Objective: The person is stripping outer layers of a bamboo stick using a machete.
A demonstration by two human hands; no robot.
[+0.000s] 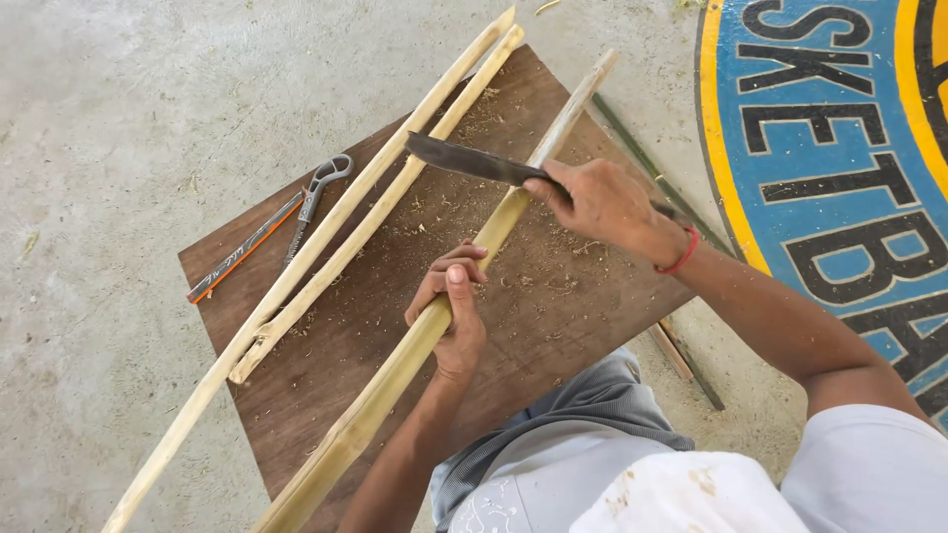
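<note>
Bamboo strip (415,341) lies diagonally across brown board (553,306), near-left to far-right. Left hand (452,306) wrapped tight around its middle; right hand (602,202) closed on knife (469,160), blade at strip's edge. Judged stiff, light, smooth-skinned, splintery; grip mid-length, behind blade.

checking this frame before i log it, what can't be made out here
Head view only:
- Knife: its handle is hidden inside the right hand.
- Bamboo strip held by the left hand: its near end is cut off by the bottom edge.
- Longest of the two loose strips: near end cut off at the bottom edge.
- Sticks beside the board: partly hidden by the right arm.
- Scissors: blade tips too small to tell.
</note>
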